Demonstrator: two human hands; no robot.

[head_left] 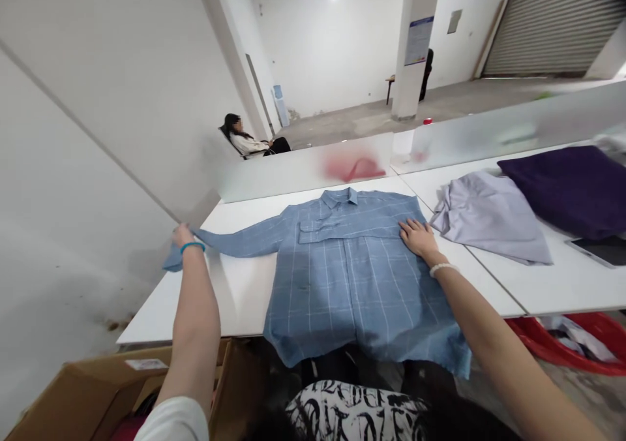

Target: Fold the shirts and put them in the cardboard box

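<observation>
A blue checked long-sleeved shirt [313,278] lies front up on the white table [239,297], its collar at the far side and its hem hanging over the near edge. One sleeve is folded flat across the chest. My right hand [418,237] rests on that fold near the shoulder, fingers spread and flat. Out to the left, my left hand [183,235] is closed around the other sleeve near its cuff, which dangles beyond the fingers. This sleeve stretches from the shoulder toward the hand, raised off the table at its end.
To the right lie a crumpled light grey garment [489,216], a dark purple cloth [572,186] and a tablet-like device [601,248]. A frosted divider [283,175] runs along the back. Below are a cardboard box [88,389] and a red basin [596,327]. A person [249,142] sits beyond.
</observation>
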